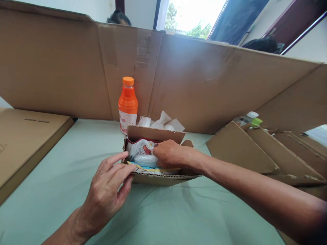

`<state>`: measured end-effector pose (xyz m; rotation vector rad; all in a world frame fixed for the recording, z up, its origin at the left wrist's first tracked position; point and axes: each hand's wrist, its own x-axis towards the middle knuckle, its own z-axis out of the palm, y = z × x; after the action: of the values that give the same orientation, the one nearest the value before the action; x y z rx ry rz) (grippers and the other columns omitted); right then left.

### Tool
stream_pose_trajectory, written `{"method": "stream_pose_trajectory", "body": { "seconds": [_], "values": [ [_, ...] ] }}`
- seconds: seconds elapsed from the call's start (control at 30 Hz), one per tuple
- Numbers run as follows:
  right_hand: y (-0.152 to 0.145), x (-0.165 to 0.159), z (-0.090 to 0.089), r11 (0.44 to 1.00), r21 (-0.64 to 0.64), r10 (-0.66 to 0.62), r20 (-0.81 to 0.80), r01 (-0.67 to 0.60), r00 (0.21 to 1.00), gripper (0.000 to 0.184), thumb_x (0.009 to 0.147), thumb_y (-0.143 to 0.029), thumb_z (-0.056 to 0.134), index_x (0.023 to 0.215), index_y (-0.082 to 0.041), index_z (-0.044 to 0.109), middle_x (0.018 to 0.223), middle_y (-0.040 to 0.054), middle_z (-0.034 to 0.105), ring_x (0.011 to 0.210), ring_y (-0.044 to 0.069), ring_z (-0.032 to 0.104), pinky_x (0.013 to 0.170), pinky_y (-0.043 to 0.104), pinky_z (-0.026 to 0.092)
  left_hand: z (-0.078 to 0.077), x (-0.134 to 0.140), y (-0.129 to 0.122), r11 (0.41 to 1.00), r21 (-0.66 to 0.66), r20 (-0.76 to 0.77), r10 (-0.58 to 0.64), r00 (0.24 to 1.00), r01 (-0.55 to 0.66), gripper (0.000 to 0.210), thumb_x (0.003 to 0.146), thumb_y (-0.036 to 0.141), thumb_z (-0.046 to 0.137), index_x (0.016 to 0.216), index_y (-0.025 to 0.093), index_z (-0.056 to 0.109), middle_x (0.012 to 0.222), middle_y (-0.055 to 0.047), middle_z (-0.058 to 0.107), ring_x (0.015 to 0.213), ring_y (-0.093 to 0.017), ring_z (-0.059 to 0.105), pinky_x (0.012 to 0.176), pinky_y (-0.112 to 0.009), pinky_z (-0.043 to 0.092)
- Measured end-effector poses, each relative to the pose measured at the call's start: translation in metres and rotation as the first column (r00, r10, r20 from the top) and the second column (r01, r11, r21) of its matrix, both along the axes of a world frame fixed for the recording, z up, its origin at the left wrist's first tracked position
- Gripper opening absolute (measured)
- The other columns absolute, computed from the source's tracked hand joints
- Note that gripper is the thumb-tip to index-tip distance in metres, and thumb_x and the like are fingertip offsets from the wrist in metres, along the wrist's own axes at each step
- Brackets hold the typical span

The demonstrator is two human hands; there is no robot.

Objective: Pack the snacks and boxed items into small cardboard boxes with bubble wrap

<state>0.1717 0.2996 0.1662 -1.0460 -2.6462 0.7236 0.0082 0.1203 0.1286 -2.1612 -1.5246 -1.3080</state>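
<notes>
A small open cardboard box [155, 180] sits on the table in front of me. Inside it lie a bubble-wrapped item [146, 161], a white packet with red print [141, 148] and a flat yellow-and-blue packet [143, 167] along the near wall. My left hand [108, 183] is at the box's left front corner, its fingers stretched out and apart, with fingertips touching the rim. My right hand [168, 153] reaches down into the box from the right, beside the bubble-wrapped item. Its fingers are curled, and the fingertips are hidden, so what they hold cannot be made out.
Behind the box stand an orange bottle [127, 105] and white wrapped pieces [166, 122]. A tall cardboard screen [204, 81] closes off the back. A flat carton [33, 136] lies left; a divided cardboard container [242, 146] stands right. Heads of two people show above the screen.
</notes>
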Motion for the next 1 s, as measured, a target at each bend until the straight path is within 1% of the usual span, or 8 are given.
{"method": "stream_pose_trajectory", "body": {
  "seconds": [0.13,0.23,0.37,0.47,0.57,0.7,0.8,1.0],
  "values": [
    [-0.01,0.046,0.046,0.967,0.247,0.01,0.218,-0.065,0.976,0.031,0.07,-0.052,0.075,0.081,-0.023,0.072,0.064,0.004,0.068,0.065,0.022,0.066,0.06,0.03,0.045,-0.008,-0.002,-0.009,0.981,0.053,0.146,0.175,0.974,-0.184,0.067,0.083,0.012,0.068,0.143,0.029,0.043,0.139,-0.011,0.053,0.13,-0.027,0.052,0.108,-0.048,0.047],
    [-0.029,0.113,0.072,0.909,0.394,-0.199,0.118,0.138,0.973,0.032,0.083,-0.056,0.061,0.089,-0.026,0.072,0.063,0.0026,0.068,0.054,0.019,0.059,0.052,0.03,0.04,-0.03,-0.006,-0.017,0.971,-0.127,0.367,0.238,0.899,-0.205,0.068,0.086,0.022,0.067,0.147,0.032,0.039,0.15,-0.01,0.044,0.136,-0.028,0.047,0.11,-0.05,0.045],
    [-0.055,0.167,0.026,0.938,0.095,-0.329,-0.069,0.335,0.942,0.041,0.082,-0.063,0.059,0.094,-0.025,0.072,0.081,0.0073,0.075,0.06,0.022,0.065,0.053,0.033,0.051,-0.068,-0.003,-0.013,0.91,-0.412,0.636,0.251,0.73,0.046,0.07,0.085,0.038,0.068,0.148,0.028,0.039,0.156,-0.012,0.039,0.137,-0.03,0.047,0.112,-0.05,0.042],
    [-0.067,0.15,-0.036,0.948,-0.104,-0.313,-0.161,0.3,0.936,0.053,0.078,-0.059,0.062,0.112,-0.019,0.066,0.102,0.0105,0.075,0.073,0.023,0.068,0.066,0.038,0.058,-0.08,0.01,0.004,0.87,-0.44,0.801,0.27,0.534,0.221,0.078,0.078,0.045,0.072,0.146,0.022,0.041,0.15,-0.016,0.047,0.132,-0.031,0.052,0.112,-0.05,0.041],
    [-0.077,0.131,-0.069,0.91,-0.156,-0.413,-0.25,0.384,0.876,0.05,0.08,-0.058,0.057,0.104,-0.015,0.063,0.094,0.0109,0.074,0.071,0.024,0.067,0.065,0.039,0.057,-0.07,0.031,0.016,0.878,-0.389,0.887,0.276,0.37,0.279,0.078,0.076,0.044,0.073,0.143,0.019,0.044,0.144,-0.015,0.054,0.13,-0.031,0.054,0.111,-0.047,0.042],
    [-0.1,0.146,-0.063,0.848,-0.184,-0.53,-0.293,0.497,0.796,0.047,0.077,-0.062,0.062,0.096,-0.019,0.063,0.083,0.0096,0.073,0.069,0.027,0.068,0.059,0.038,0.057,-0.054,0.057,-0.003,0.879,-0.311,0.923,0.189,0.335,0.36,0.075,0.078,0.036,0.074,0.147,0.024,0.044,0.15,-0.011,0.05,0.135,-0.029,0.05,0.113,-0.042,0.041],
    [-0.119,0.144,-0.053,0.87,-0.205,-0.493,-0.328,0.449,0.806,0.045,0.079,-0.06,0.064,0.101,-0.021,0.064,0.093,0.0106,0.074,0.077,0.029,0.071,0.059,0.037,0.058,-0.055,0.052,-0.039,0.883,-0.3,0.935,0.196,0.297,0.362,0.073,0.084,0.038,0.07,0.149,0.025,0.041,0.154,-0.01,0.046,0.135,-0.027,0.05,0.112,-0.038,0.043],
    [-0.114,0.025,-0.047,0.976,-0.196,-0.168,-0.393,0.096,0.904,0.045,0.086,-0.054,0.058,0.113,-0.019,0.062,0.102,0.0103,0.072,0.082,0.025,0.068,0.066,0.035,0.057,-0.057,-0.028,-0.106,0.924,-0.383,0.887,0.367,0.281,0.002,0.074,0.08,0.048,0.073,0.144,0.02,0.048,0.14,-0.013,0.059,0.126,-0.028,0.058,0.106,-0.039,0.047]
  ]
}}
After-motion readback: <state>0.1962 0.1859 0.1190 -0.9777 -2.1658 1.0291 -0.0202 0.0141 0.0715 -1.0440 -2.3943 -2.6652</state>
